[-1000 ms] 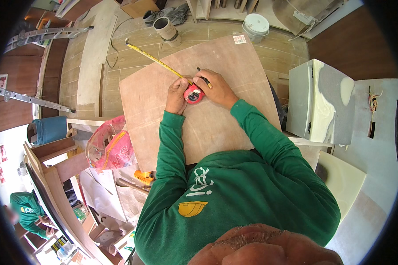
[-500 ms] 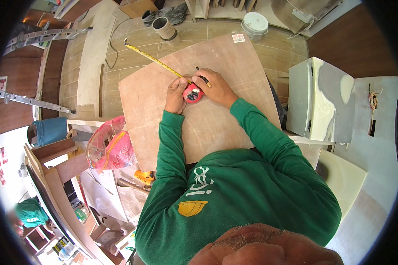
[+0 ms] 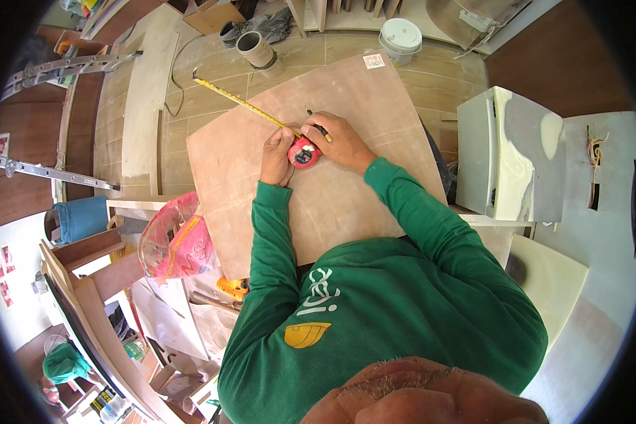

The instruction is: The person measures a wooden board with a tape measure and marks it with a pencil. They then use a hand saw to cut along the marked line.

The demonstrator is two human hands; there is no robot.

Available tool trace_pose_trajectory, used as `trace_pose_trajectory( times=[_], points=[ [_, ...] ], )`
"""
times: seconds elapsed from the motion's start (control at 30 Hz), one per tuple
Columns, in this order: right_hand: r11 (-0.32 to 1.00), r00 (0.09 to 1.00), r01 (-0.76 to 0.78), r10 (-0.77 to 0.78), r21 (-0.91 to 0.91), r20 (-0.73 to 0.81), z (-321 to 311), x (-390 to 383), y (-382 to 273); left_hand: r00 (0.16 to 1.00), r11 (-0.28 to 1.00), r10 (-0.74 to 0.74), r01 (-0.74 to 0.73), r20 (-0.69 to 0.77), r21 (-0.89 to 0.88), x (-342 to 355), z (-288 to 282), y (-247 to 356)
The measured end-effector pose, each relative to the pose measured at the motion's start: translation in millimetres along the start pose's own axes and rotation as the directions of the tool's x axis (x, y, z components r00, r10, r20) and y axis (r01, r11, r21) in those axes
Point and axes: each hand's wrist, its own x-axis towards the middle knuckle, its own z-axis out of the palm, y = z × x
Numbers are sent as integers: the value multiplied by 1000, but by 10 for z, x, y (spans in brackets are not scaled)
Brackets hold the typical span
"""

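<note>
Yellow tape blade (image 3: 240, 103) too small for legible markings, ladder (image 3: 56, 174) partly beyond left rim

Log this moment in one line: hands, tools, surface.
left hand: gripping red tape measure; right hand: holding dark pen or pencil; yellow blade: extended; below: wooden panel

A carpentry workshop or a room under renovation is suggested; which of the two cannot be told. Woodworking is indicated by a large plywood sheet (image 3: 346, 208), on which an extended tape measure (image 3: 304, 153) is held. Building work is suggested by a metal ladder (image 3: 67, 177), a lidded white bucket (image 3: 401, 42) and exposed wires (image 3: 596, 152).
</note>
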Motion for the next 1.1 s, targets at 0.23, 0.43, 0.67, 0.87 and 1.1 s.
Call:
trace_pose_trajectory(
  times=[0.23,0.43,0.67,0.87,1.1],
  points=[
    [1000,1000,1,-1,1,1,-29,-15,-31,1000,1000,-4,4,3,-4,7,0,-20],
    [1000,1000,28,-28,-8,-10,-21,-21,-14,1000,1000,13,-13,2,16,-7,24,8],
    [1000,1000,10,-10,-2,-3,-32,-26,-16,1000,1000,-1,1,-18,12,-3,31,5],
    [1000,1000,27,-27,-11,-4,-31,-25,-3,1000,1000,12,-12,1,15,-11,74,44],
    [999,999,34,-34,-8,-3,-26,-19,5,999,1000,22,-22,25,5,7,32,20]
  ],
)
